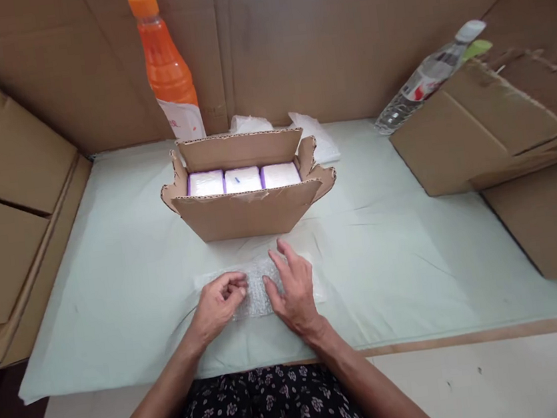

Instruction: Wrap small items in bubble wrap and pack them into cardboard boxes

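Observation:
A flat piece of clear bubble wrap (258,293) lies on the pale green cloth in front of me. My left hand (217,303) is over its left part, fingers loosely curled, with a gap between thumb and fingertips. Over the right part is my right hand (294,289), its fingers spread apart and nothing in them. Just beyond both hands stands a cardboard box (246,214) with its flaps up. Inside it sit three white-topped packs (242,179) with purple edges, side by side. A small blue mark shows on the middle one.
Behind the box stand an orange drink bottle (169,70) and crumpled white plastic (318,136). A clear bottle (425,85) leans at the back right. Cardboard boxes flank the table, left (6,253) and right (474,123). A cardboard wall (320,43) closes off the back.

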Demonstrator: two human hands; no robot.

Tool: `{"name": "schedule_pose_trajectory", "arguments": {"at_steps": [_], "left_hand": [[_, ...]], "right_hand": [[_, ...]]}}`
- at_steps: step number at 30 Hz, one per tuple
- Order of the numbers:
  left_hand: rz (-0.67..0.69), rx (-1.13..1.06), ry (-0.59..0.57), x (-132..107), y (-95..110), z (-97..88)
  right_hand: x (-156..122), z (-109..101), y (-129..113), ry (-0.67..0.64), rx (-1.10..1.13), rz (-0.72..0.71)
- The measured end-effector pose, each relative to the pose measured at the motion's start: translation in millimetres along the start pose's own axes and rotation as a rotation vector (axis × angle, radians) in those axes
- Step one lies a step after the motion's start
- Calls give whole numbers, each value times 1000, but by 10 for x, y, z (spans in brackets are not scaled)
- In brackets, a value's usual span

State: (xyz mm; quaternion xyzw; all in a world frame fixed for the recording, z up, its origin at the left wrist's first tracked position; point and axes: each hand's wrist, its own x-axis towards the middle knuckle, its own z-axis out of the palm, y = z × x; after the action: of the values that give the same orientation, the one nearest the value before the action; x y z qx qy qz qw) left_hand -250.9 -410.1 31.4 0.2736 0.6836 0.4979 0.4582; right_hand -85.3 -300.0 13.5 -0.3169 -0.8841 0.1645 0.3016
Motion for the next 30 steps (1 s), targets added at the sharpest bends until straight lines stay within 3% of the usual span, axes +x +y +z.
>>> {"name": "schedule_pose_trajectory", "arguments": {"at_steps": [3, 5, 8, 12, 14, 17, 21, 24, 26, 28, 30], "left_hand": [[-73, -76, 58, 98, -19, 68], [-89, -79, 31, 120, 11, 53], [-52, 22, 36, 33, 34, -67], [210, 531, 404, -190, -71, -355], [287, 820, 506, -262, -153, -449], [320, 1015, 458, -279, -251, -403], [363, 859, 371, -276, -272, -175], [287, 613, 374, -352, -163, -139], [306, 505, 461, -418, 2, -195], [463, 433, 588, -453, 260, -277], [732, 362, 672, -423, 597, -362]], "right_hand": [[-163, 34, 24, -254, -88, -73], [-224, -58, 177, -337, -145, -110], [-317, -315, 543, -260, -264, 11], [-473, -570, 914, -33, -348, 213], [-519, -554, 913, -4, -339, 228], [-501, -398, 735, -31, -264, 155], [-392, -312, 516, -64, -47, 95], [-290, -504, 445, -63, 112, 196], [-164, -716, 400, -15, 185, 217], [46, -946, 347, 78, 234, 160], [350, -1160, 291, 151, 279, 70]]}}
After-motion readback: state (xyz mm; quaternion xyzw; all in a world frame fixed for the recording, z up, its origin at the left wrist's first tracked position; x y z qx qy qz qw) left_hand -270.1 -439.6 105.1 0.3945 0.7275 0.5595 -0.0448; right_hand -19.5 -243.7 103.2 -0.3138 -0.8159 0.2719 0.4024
